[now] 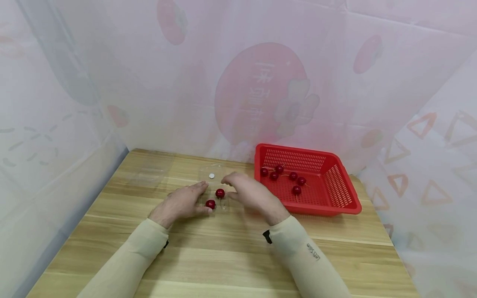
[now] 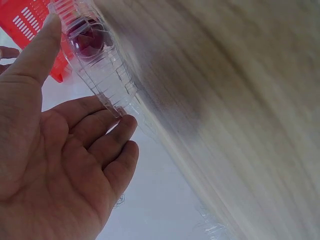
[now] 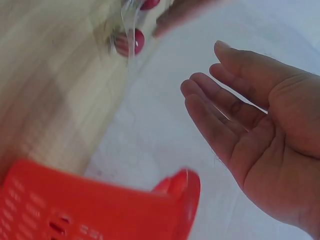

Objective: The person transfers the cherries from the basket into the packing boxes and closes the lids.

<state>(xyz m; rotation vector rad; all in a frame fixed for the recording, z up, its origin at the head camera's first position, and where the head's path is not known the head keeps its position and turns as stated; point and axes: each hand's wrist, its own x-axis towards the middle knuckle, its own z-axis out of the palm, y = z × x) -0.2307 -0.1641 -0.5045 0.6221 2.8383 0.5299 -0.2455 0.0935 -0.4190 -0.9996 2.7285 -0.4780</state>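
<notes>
1. Nearest the camera are two pale sleeves [image 1: 124,258], reaching forward over the wooden table [image 1: 223,256].
2. Between the hands stands a clear plastic box [image 2: 102,77], its lid laid open on the far side, bearing a round white sticker [image 1: 211,176]. Box and lid together run lengthwise away from the person.
3. Two cherries are in the box: one [image 1: 210,204] beside the left thumb, the other [image 1: 220,193] farther off, its stem pointing back toward the person. Both are glossy, dark red and round.
4. The left hand [image 1: 182,203] is loosely spread, thumb apart, gripping nothing; its fingertips are at the box's edge, contact unclear.
5. The right hand [image 1: 251,193] is relaxed, fingers slightly bent, holding nothing.
6. Right of the right hand, a red slotted basket [image 1: 340,186], longer from left to right, contains six more cherries [image 1: 293,176].
</notes>
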